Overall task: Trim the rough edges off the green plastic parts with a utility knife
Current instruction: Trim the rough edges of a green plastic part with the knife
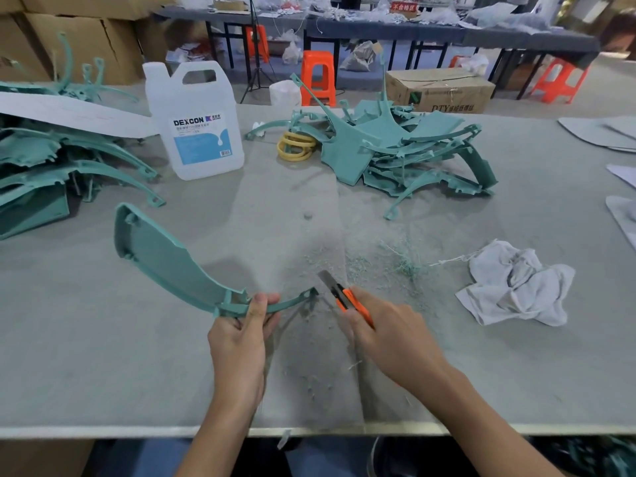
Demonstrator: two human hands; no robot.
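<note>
My left hand [242,335] grips a long curved green plastic part [172,263] near its thin end, holding it just above the grey table. The part's wide end points up and to the left. My right hand [389,335] holds an orange utility knife [347,301] with its blade out. The blade tip lies just right of the part's thin tip, slightly apart from it. Green shavings [395,266] are scattered on the table beyond the knife.
A heap of green parts [406,149] lies at centre right, and a second stack [51,166] at the left. A white jug [196,122], yellow rings [296,148] and a crumpled white rag [516,284] are on the table. The table edge [309,430] runs close to me.
</note>
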